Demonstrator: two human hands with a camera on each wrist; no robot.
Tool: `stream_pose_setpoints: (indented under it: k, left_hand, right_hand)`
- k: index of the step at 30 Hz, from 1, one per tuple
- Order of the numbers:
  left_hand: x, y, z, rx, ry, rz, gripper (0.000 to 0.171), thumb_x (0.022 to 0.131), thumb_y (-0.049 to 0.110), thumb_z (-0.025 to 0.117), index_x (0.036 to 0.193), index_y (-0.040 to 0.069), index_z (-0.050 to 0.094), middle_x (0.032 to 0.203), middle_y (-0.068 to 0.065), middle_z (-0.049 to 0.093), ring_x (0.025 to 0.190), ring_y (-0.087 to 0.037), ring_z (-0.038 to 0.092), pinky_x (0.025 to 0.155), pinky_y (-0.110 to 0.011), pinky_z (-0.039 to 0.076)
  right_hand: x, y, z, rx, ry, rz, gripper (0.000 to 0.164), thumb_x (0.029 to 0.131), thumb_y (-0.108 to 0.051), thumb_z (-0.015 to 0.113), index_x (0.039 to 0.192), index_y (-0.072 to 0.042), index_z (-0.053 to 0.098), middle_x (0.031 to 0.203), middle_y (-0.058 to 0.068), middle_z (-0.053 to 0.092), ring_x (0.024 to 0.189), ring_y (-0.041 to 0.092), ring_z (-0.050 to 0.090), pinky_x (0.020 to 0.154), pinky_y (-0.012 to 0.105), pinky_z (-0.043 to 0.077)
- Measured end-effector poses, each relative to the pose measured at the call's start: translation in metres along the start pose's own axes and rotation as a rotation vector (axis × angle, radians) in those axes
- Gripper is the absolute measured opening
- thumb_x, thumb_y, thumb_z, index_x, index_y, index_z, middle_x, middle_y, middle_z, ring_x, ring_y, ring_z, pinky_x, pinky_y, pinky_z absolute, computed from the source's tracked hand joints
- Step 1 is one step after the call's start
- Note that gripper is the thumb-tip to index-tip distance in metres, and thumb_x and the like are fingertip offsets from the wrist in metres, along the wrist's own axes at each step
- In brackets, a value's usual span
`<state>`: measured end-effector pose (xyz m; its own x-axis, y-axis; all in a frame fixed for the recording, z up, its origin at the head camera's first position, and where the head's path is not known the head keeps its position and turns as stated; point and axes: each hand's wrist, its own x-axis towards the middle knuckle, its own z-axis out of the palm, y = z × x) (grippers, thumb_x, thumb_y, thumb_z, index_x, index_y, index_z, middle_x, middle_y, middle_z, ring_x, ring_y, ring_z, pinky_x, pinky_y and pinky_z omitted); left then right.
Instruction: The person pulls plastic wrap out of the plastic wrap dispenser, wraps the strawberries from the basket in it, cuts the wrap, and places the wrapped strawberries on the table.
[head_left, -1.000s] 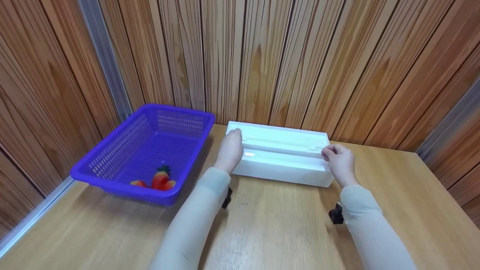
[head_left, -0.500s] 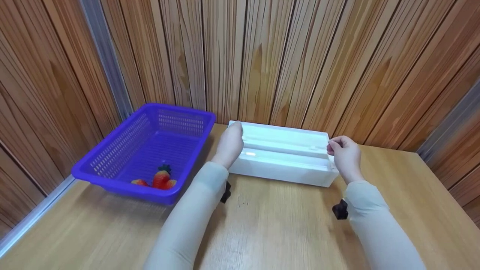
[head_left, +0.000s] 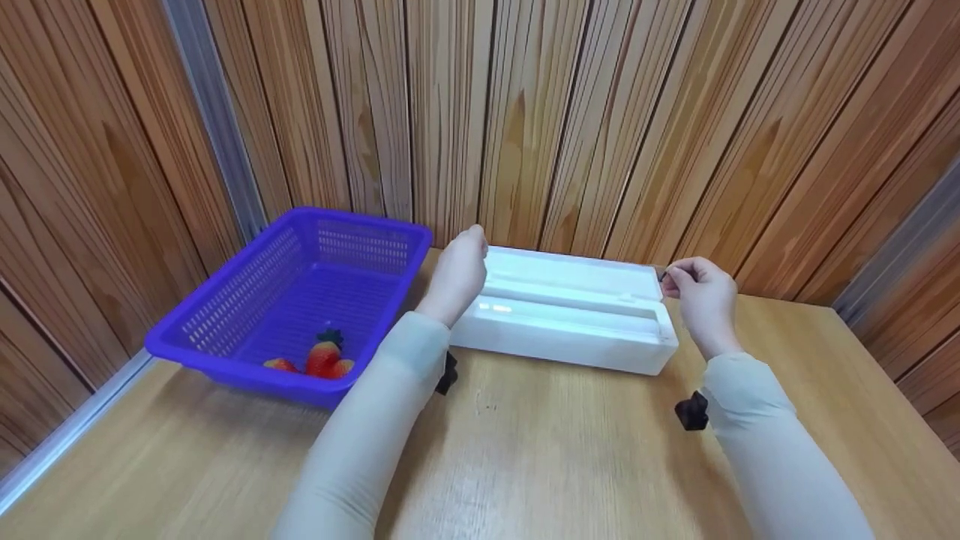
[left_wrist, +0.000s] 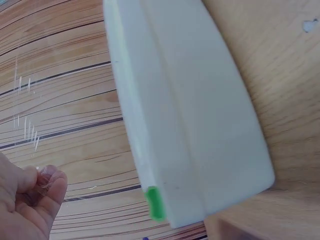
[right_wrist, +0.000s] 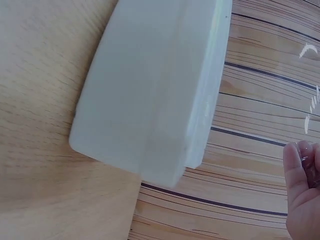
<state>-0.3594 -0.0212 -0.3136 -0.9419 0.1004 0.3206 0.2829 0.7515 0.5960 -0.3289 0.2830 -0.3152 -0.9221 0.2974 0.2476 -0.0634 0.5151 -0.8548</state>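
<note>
Clear plastic film (left_wrist: 31, 132), pinched by left hand (head_left: 456, 276) and right hand (head_left: 703, 304) near the oblong white box (head_left: 559, 347), seems mid-stretch, needing even tension.

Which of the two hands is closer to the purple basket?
The left hand, pinching clear film by the left end of the white box. The right hand is at the box's right end, farther from the purple basket.
</note>
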Motion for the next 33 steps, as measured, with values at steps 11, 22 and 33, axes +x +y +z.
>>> stream_pose_setpoints:
  k: [11, 22, 33]
  left_hand:
    - [0.001, 0.011, -0.015, 0.002, 0.005, 0.018, 0.018, 0.089, -0.002, 0.032, 0.090, 0.011, 0.044, 0.082, -0.001, 0.048, 0.073, -0.014, 0.046, 0.064, -0.025, 0.042]
    - [0.000, 0.019, -0.035, -0.023, 0.033, 0.043, 0.017, 0.089, 0.000, 0.031, 0.086, 0.013, 0.043, 0.078, 0.001, 0.044, 0.070, -0.015, 0.043, 0.060, -0.025, 0.040]
    - [0.000, 0.028, -0.049, -0.036, 0.054, 0.059, 0.016, 0.089, 0.001, 0.034, 0.088, 0.014, 0.044, 0.084, 0.002, 0.048, 0.074, -0.013, 0.047, 0.063, -0.024, 0.042]
  right_hand:
    - [0.002, -0.013, -0.013, 0.039, 0.031, -0.055, 0.020, 0.089, -0.023, 0.048, 0.096, -0.006, 0.058, 0.079, -0.007, 0.057, 0.074, 0.004, 0.057, 0.068, 0.012, 0.049]
    - [-0.001, -0.033, -0.022, 0.028, 0.046, -0.089, 0.020, 0.089, -0.025, 0.047, 0.096, -0.010, 0.057, 0.085, -0.004, 0.059, 0.074, 0.000, 0.056, 0.067, 0.010, 0.048]
    - [-0.002, -0.049, -0.030, 0.072, 0.076, -0.159, 0.022, 0.088, -0.024, 0.048, 0.096, -0.007, 0.059, 0.084, -0.005, 0.061, 0.077, 0.006, 0.058, 0.069, 0.011, 0.049]
